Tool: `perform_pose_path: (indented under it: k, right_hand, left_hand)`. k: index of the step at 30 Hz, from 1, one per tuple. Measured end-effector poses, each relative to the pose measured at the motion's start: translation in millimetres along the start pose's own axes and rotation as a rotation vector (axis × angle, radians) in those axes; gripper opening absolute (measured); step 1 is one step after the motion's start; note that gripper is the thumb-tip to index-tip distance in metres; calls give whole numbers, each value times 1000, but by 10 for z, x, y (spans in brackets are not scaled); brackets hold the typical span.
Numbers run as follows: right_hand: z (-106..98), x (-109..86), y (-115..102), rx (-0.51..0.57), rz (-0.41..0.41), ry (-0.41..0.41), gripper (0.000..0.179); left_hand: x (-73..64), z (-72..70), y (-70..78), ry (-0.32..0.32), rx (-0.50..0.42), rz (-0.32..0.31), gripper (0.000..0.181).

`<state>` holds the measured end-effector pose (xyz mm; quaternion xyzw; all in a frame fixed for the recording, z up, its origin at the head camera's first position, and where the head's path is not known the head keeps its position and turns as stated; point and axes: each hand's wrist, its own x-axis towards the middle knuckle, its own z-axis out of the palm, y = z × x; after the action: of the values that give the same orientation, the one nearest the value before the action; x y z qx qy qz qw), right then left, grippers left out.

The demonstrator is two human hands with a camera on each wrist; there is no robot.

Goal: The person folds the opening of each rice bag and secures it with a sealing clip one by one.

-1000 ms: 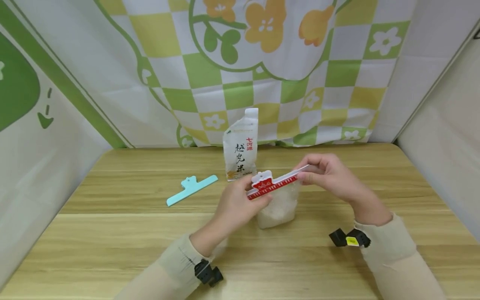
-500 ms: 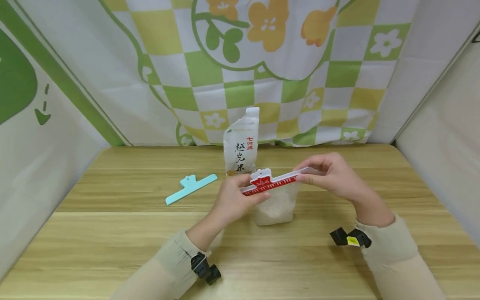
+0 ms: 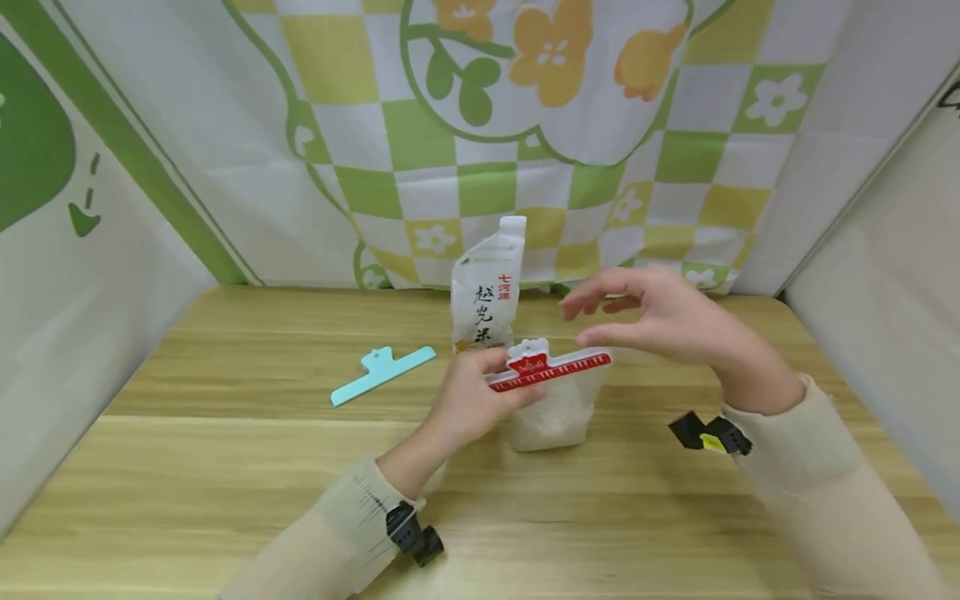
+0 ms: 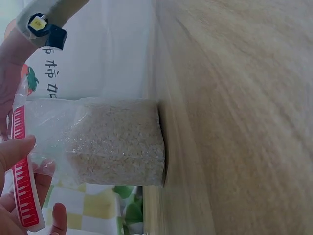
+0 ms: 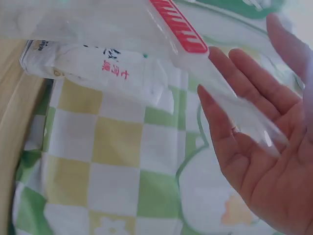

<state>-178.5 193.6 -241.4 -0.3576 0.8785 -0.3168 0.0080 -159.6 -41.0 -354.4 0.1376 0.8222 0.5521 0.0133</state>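
Left grip [image 3: 472, 398] pinches the red-and-white clip [image 3: 558, 369] across the top of the clear rice bag [image 3: 551, 423], which stands on the tabletop [image 3: 225, 492]; the fingers hide the clip's left end. Right grip [image 3: 663, 321] is released, fingers parted from the thumb, near the clip's other end; in the right wrist view clear film [image 5: 244, 117] overlaps the palm, and contact cannot be told. Behind, a white packet [image 3: 486, 287] has its foot hidden; a teal clip [image 3: 384, 372] lies leftward.

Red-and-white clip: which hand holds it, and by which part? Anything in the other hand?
The left hand holds the red-and-white clip by its left part, as seen in the head view. The right hand holds nothing.
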Motion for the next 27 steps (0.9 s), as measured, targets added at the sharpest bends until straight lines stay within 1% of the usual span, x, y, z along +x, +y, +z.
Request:
perform_pose_path:
  k: [4, 7, 11, 14, 18, 23, 27]
  right_hand:
    - [46, 177, -90, -112, -17, -122, 37]
    - [118, 293, -162, -192, -22, -206, 35]
    - [215, 376, -192, -240, -34, -268, 28]
    - [267, 382, -143, -220, -58, -266, 20]
    - [316, 346, -37, -145, -72, -241, 13]
    - [336, 308, 41, -45, -58, -230, 10]
    - [321, 310, 55, -28, -60, -235, 9]
  left_hand:
    - [20, -7, -18, -21, 0, 22, 28]
    - [31, -9, -22, -29, 1, 38, 29]
    - [25, -6, -10, -22, -4, 45, 30]
    - [4, -1, -5, -6, -2, 36, 30]
    - [-28, 7, -12, 19, 24, 5, 28]
    - [-48, 16, -32, 49, 55, -46, 27]
    - [-54, 23, -41, 54, 31, -64, 23]
